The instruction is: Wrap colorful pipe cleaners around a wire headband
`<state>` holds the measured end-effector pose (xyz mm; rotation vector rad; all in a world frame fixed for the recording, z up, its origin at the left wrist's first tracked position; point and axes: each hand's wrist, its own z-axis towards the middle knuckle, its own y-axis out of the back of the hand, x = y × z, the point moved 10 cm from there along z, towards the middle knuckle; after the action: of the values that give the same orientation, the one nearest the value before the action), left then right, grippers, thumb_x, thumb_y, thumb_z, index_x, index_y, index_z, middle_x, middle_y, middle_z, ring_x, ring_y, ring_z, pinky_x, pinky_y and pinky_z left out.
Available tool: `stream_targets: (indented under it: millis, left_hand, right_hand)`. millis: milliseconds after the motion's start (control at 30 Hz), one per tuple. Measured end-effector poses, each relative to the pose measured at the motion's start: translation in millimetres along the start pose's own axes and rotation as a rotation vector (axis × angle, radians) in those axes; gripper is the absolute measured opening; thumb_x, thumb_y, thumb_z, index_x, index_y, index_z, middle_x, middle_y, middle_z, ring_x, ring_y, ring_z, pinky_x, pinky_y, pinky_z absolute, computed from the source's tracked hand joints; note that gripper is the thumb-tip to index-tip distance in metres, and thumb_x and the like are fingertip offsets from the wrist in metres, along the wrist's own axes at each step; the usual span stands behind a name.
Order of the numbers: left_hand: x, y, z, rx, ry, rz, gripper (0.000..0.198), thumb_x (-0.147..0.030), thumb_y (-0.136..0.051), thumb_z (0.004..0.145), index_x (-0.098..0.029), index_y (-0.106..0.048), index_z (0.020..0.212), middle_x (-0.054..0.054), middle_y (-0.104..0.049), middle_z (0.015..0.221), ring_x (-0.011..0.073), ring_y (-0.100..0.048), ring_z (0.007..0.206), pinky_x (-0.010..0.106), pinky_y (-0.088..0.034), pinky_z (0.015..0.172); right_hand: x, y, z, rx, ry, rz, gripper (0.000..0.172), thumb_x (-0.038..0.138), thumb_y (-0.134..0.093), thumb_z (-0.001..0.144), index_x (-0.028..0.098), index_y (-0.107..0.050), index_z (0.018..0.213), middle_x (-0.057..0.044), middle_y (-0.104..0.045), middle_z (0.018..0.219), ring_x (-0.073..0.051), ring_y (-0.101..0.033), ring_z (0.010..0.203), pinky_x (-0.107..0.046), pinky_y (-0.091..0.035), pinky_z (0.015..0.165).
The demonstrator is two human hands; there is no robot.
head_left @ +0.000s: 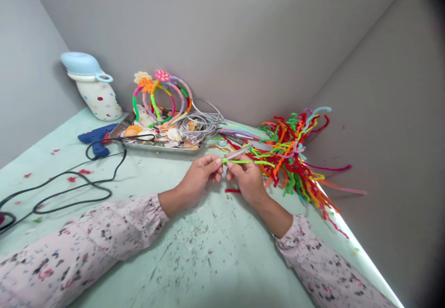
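A bright green pipe cleaner (264,162) stretches sideways between my hands above the table. My left hand (203,172) pinches its left end between thumb and forefinger. Close beside it, my right hand (247,176) pinches the same pipe cleaner, and the free end sticks out to the right. A thin greyish strip (239,152) slants up from between the fingertips; I cannot make out whether it is held or lies behind. Just beyond my right hand spreads a big heap of coloured pipe cleaners (295,160), mostly red, green and orange.
A metal tray (167,147) holds shells, a coil of grey wire (201,125) and several colourful pipe-cleaner hoops (182,97) with flowers. To its left are a blue glue gun (99,136), its black cable (78,171) and a white bottle (99,97). Walls enclose the table's back and right.
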<state>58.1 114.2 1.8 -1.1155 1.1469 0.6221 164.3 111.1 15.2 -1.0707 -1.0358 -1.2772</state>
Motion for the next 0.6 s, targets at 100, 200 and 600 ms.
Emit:
stream_targets:
  millis: [100, 200, 600]
  left_hand:
    - [0.4, -1.2, 0.0, 0.012, 0.002, -0.009, 0.024, -0.033, -0.06, 0.083, -0.015, -0.055, 0.069, -0.001, -0.054, 0.063, 0.0073, -0.044, 0.053, 0.022, -0.033, 0.054]
    - [0.1, -2.0, -0.1, 0.019, 0.007, -0.026, 0.024, -0.032, -0.06, 0.083, -0.014, -0.055, 0.068, -0.001, -0.054, 0.062, 0.0071, -0.044, 0.053, 0.022, -0.033, 0.054]
    - [2.7, -1.7, 0.9, 0.031, 0.052, -0.1, 0.019, -0.027, -0.064, 0.079, -0.013, -0.057, 0.068, -0.002, -0.05, 0.06, 0.0054, -0.042, 0.049, 0.019, -0.031, 0.048]
  right_hand:
    - [0.7, -0.1, -0.3, 0.007, 0.005, 0.001, 0.015, 0.031, -0.063, 0.078, 0.02, -0.063, 0.087, 0.006, -0.055, 0.05, -0.01, -0.05, 0.047, -0.023, -0.04, 0.049]
    - [0.2, -0.9, -0.1, 0.014, -0.001, -0.001, 0.013, 0.031, -0.062, 0.079, 0.02, -0.063, 0.086, 0.006, -0.056, 0.05, -0.01, -0.049, 0.047, -0.023, -0.04, 0.049]
    - [-4.7, -2.1, 2.9, 0.083, -0.022, -0.006, 0.013, 0.032, -0.061, 0.08, 0.021, -0.063, 0.087, 0.006, -0.058, 0.053, -0.011, -0.051, 0.051, -0.023, -0.041, 0.052]
